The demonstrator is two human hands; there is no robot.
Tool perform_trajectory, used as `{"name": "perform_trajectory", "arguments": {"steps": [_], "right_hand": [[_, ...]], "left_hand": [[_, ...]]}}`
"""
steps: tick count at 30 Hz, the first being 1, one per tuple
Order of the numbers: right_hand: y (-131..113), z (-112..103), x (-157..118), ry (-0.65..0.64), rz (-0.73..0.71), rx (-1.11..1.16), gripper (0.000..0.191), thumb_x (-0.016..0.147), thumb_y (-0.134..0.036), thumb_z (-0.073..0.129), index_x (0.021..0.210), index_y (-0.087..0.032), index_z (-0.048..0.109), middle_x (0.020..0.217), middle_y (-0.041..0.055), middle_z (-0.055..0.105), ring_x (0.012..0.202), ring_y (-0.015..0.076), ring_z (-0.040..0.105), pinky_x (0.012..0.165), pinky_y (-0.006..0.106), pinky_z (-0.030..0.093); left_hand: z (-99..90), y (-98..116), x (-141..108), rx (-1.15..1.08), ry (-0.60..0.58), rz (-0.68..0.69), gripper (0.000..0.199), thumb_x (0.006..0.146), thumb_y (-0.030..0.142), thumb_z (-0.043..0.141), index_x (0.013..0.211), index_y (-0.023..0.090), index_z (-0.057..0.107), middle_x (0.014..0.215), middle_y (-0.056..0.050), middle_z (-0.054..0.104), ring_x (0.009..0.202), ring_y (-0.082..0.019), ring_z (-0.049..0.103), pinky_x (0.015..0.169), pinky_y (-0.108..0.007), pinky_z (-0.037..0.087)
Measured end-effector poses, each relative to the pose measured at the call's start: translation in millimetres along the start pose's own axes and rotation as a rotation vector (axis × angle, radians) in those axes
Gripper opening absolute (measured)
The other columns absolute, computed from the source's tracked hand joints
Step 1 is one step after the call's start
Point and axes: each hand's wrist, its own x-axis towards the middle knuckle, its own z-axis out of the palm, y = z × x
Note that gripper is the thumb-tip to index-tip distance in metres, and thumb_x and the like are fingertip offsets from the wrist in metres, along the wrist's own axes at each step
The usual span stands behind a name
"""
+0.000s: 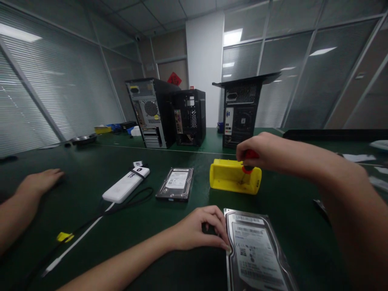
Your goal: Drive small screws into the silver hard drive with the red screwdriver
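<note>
Left hand: our left hand [209,230] has its fingers curled fairly narrow, with the thumb and fingertips touching the left edge of the near hard drive; we cannot tell whether they pinch it
Right hand: our right hand [259,151] is closed around the red-handled screwdriver [251,155], its shaft pointing down into the yellow bin
Near hard drive: we see the near hard drive [256,250] flat on the green counter [182,155], close to us, its label facing up
Far hard drive: we have the far hard drive [176,184] label up, between the white power strip and the yellow bin
Yellow bin: we see the yellow bin [222,178] beyond the near hard drive, its open side towards us
Power strip: we see the white power strip [124,188] to the left of the far hard drive, a dark cable [142,197] beside it
Co-worker: we share the counter with a person whose hand [41,182] rests at the left
Behind: we face three computer cases [165,109], all upright, two at centre-left and one to the right
</note>
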Motion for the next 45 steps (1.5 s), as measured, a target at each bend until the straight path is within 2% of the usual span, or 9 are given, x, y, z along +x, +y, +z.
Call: {"name": "perform_trajectory", "arguments": {"steps": [12, 22, 28, 36, 40, 42, 45], "right_hand": [[-14.3, -8.9, 0.5, 0.012, -0.100, 0.026, 0.015, 0.081, -0.026, 0.051, 0.089, -0.022, 0.063, 0.085, -0.0002, 0.060, 0.072, 0.0093, 0.054, 0.058, 0.018, 0.041], [-8.6, -12.4, -8.4, 0.030, -0.045, 0.011, 0.013, 0.078, -0.024, 0.052, 0.086, -0.022, 0.063, 0.078, -0.0015, 0.060, 0.062, 0.0085, 0.054, 0.052, 0.018, 0.042], [-10.2, -16.8, -14.7, 0.036, -0.020, 0.067, 0.013, 0.079, -0.023, 0.053, 0.087, -0.019, 0.063, 0.079, -0.0010, 0.061, 0.062, 0.0077, 0.057, 0.051, 0.017, 0.042], [8.3, -30.2, -20.8, 0.022, -0.058, 0.140, 0.024, 0.081, -0.032, 0.053, 0.096, -0.018, 0.064, 0.089, 0.0021, 0.063, 0.071, 0.0107, 0.059, 0.057, 0.020, 0.046], [19.1, -43.3, -37.1, 0.038, -0.045, 0.360, 0.033, 0.078, -0.040, 0.052, 0.096, -0.015, 0.064, 0.090, 0.0042, 0.063, 0.076, 0.0127, 0.062, 0.062, 0.021, 0.053], [26.7, -48.1, -48.3, 0.075, -0.013, 0.444, 0.038, 0.075, -0.045, 0.055, 0.097, -0.016, 0.065, 0.091, 0.0053, 0.064, 0.076, 0.0140, 0.063, 0.061, 0.020, 0.054], [38.1, -51.7, -64.2, 0.205, 0.005, 0.478, 0.043, 0.073, -0.053, 0.060, 0.098, -0.019, 0.065, 0.092, 0.0053, 0.064, 0.074, 0.0144, 0.063, 0.059, 0.020, 0.055]], "left_hand": [[-0.2, 2.7, 0.0, 0.027, -0.013, -0.018, 0.010, 0.071, 0.020, 0.072, 0.080, 0.018, 0.073, 0.088, -0.003, 0.055, 0.087, -0.014, 0.053, 0.082, -0.027, 0.042], [-2.6, 7.0, 0.2, 0.028, -0.071, -0.016, 0.015, 0.070, 0.020, 0.073, 0.085, 0.020, 0.072, 0.091, -0.003, 0.055, 0.090, -0.014, 0.052, 0.085, -0.029, 0.042], [-0.2, 2.4, -0.1, 0.063, 0.016, -0.003, 0.016, 0.067, 0.022, 0.076, 0.081, 0.016, 0.071, 0.090, -0.002, 0.054, 0.088, -0.014, 0.053, 0.082, -0.027, 0.042], [1.4, 3.2, -0.2, 0.063, 0.017, -0.033, 0.011, 0.069, 0.022, 0.074, 0.078, 0.017, 0.072, 0.087, -0.002, 0.054, 0.086, -0.014, 0.053, 0.081, -0.026, 0.042], [-0.1, 3.6, 0.0, 0.056, -0.013, -0.036, 0.012, 0.070, 0.025, 0.073, 0.080, 0.019, 0.072, 0.089, -0.003, 0.055, 0.088, -0.014, 0.053, 0.083, -0.028, 0.043], [-0.3, 3.4, 0.2, 0.047, -0.014, -0.031, 0.015, 0.069, 0.028, 0.074, 0.081, 0.019, 0.072, 0.090, -0.003, 0.055, 0.088, -0.015, 0.053, 0.083, -0.028, 0.042], [0.6, 2.4, 0.8, 0.038, 0.005, -0.032, 0.021, 0.067, 0.033, 0.075, 0.080, 0.018, 0.071, 0.090, -0.003, 0.054, 0.088, -0.015, 0.052, 0.083, -0.028, 0.042]]}}
